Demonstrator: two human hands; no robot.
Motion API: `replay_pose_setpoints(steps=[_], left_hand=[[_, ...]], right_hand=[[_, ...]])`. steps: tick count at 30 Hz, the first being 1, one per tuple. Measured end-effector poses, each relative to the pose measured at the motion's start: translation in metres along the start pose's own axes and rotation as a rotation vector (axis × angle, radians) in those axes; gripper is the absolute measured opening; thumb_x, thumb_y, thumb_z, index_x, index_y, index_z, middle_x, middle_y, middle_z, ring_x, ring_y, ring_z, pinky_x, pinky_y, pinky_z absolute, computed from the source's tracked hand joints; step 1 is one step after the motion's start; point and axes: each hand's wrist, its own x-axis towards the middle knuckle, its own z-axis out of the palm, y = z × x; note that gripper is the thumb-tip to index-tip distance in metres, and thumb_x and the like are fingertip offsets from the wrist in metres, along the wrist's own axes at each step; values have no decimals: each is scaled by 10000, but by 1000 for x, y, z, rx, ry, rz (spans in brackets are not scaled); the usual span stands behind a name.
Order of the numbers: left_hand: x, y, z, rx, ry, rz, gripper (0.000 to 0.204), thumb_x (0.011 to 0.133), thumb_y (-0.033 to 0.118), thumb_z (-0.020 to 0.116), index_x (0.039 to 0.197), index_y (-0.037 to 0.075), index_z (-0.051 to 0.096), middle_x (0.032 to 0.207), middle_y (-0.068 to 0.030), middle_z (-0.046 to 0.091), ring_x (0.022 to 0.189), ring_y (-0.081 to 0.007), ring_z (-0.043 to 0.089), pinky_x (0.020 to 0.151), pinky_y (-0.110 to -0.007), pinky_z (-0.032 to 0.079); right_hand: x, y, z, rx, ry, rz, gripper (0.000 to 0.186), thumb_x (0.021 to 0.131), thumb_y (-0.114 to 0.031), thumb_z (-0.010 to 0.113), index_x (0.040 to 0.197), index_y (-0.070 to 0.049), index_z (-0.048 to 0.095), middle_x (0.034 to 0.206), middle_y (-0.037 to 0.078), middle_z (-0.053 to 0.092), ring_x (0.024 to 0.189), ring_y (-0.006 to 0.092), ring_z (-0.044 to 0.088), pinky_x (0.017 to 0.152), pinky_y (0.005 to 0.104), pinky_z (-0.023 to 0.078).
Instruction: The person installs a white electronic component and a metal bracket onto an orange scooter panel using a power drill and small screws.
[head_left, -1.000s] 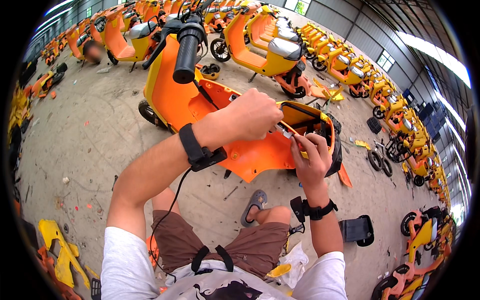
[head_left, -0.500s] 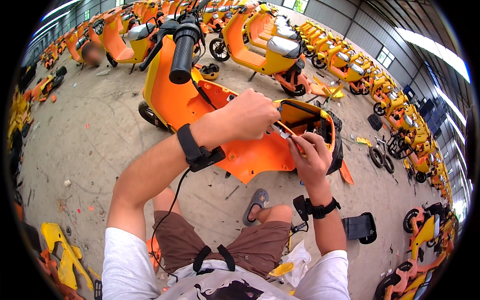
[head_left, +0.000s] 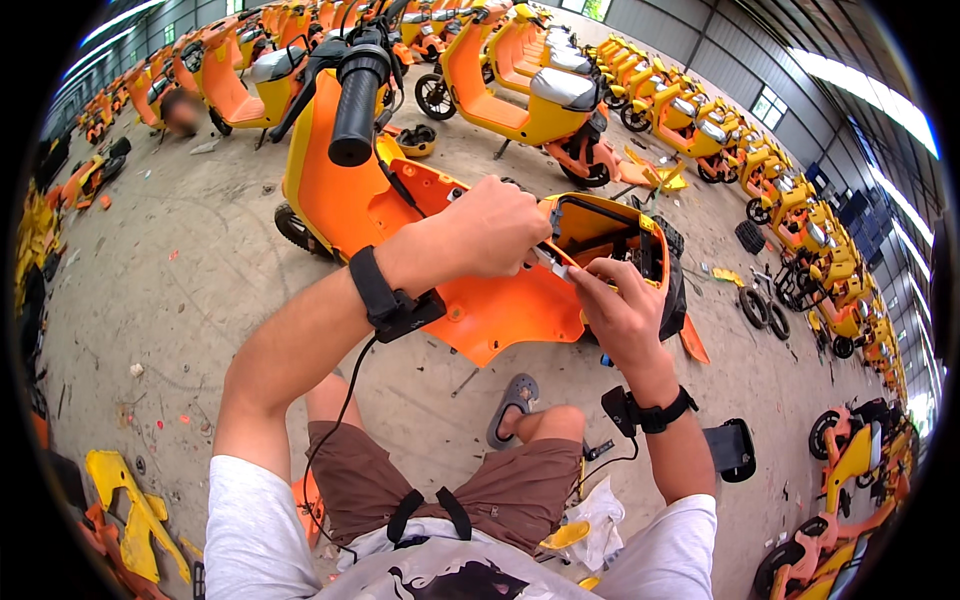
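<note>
Bodywork of one orange-and-yellow plastic scooter (head_left: 318, 165) fills the middle of my feed, and I count two bare hands over its side. The left hand (head_left: 490, 228) is bent over the edge with fingers curled; their tips face away from me, so I cannot tell whether they are clamped on anything. The right hand (head_left: 622, 305) I read better: thumb and forefinger are pinched together on the end of one small white-and-grey blocky piece (head_left: 556, 263). That piece sits in the short gap between the hands, by the near edge of the scooter's yellow-walled open compartment (head_left: 583, 227). Inside the compartment I make out black parts, too shadowed to count. I count two black wrist straps (head_left: 372, 282), one per arm. Below the hands spreads one wide, curved orange plastic panel (head_left: 490, 318); beyond the left one juts one black ribbed handlebar grip (head_left: 357, 120). On the grey concrete floor (head_left: 160, 300) I see two black rubber tyres (head_left: 752, 307) close together, one black plastic tray (head_left: 725, 448) partly hidden, its contents unreadable from here, and one round yellow-and-black shell (head_left: 418, 142) with a dark hollow. Behind stand rows of yellow-and-orange scooters (head_left: 490, 90), more than I can count.
</note>
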Motion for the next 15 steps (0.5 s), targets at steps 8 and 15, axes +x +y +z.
replay_pose_setpoints(steps=[8, 15], left_hand=[[4, -3, 4, -49, 76, 13, 170, 685, 193, 771, 739, 62, 677, 656, -123, 623, 684, -329, 640, 583, -433, 478], [3, -8, 15, -144, 91, 22, 193, 684, 173, 787, 823, 70, 702, 707, -109, 630, 719, -313, 631, 642, -425, 477]], right_hand=[[-15, -8, 15, 250, 118, 354, 541, 666, -108, 853, 1155, -55, 626, 1058, 90, 682, 842, 278, 656, 692, 332, 538], [-14, -6, 29, 320, 3, 521, 372, 742, -178, 827, 1056, -20, 706, 882, 139, 719, 728, 252, 703, 653, 302, 543]])
